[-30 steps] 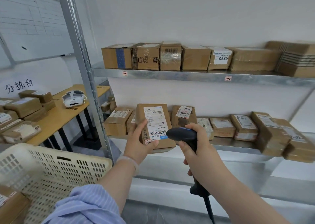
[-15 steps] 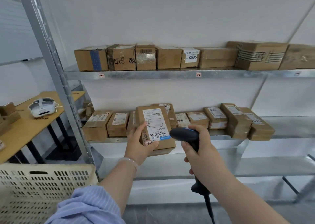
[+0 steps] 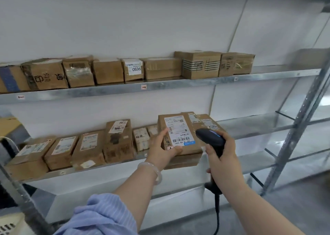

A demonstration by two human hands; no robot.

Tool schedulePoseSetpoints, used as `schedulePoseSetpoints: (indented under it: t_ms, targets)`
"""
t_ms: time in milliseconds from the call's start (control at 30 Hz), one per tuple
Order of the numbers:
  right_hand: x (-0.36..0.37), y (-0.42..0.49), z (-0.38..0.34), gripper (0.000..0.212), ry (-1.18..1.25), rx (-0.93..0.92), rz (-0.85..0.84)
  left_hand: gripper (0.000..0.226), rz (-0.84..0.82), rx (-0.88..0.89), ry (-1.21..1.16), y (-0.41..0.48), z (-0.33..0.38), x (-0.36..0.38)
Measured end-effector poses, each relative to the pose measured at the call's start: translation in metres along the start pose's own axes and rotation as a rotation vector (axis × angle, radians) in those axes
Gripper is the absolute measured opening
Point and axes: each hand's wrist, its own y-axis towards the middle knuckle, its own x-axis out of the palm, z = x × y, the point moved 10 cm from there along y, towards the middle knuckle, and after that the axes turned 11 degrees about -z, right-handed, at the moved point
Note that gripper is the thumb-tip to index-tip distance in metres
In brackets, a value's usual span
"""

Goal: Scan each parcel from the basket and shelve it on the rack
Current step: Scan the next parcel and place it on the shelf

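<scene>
Parcel (image 3: 191, 127) is held up in front of the lower shelf (image 3: 253, 127) of the rack (image 3: 300, 113), off the shelf, with its label (image 3: 176, 131) facing the camera. Left hand (image 3: 160, 147) has it by the lower left corner, thumb along the bottom front edge just under the barcode and fingers up the left side, so that grip is clamped on the parcel. Right hand (image 3: 223, 156) is wrapped round the handle of the black scanner (image 3: 210, 140), grip clamped on it. The scanner head sits just beside the label's right edge and its cable hangs down.

Step in hand looks like the scan; shelving is not yet done. No beam shows on the label, so I can't tell whether it has read.

To do it well:
- Keep the thumb clear of the barcode.
- Turn the scanner head to face the label squarely and ease it back a little, since it looks very near.
- Hold the parcel steady, because a one-corner hold could let it tip.

For shelving, the row of parcels (image 3: 117, 142) fills the left of the lower shelf and a stack (image 3: 205, 122) stands right behind the parcel. The bare stretch to the right looks the likely slot, set flat with the label outward.
</scene>
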Motion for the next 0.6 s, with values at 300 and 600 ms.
schedulePoseSetpoints:
  t_ms: [300,600]
  targets:
    - [-0.157,0.047,0.052,0.05,-0.053,0.01,0.111,0.083,-0.102,0.025,-0.074,0.08,0.056,0.167]
    - [-0.273,0.084,0.061,0.046,-0.074,-0.05,0.296,0.089,-0.233,0.127,0.003,0.141,0.137,0.272]
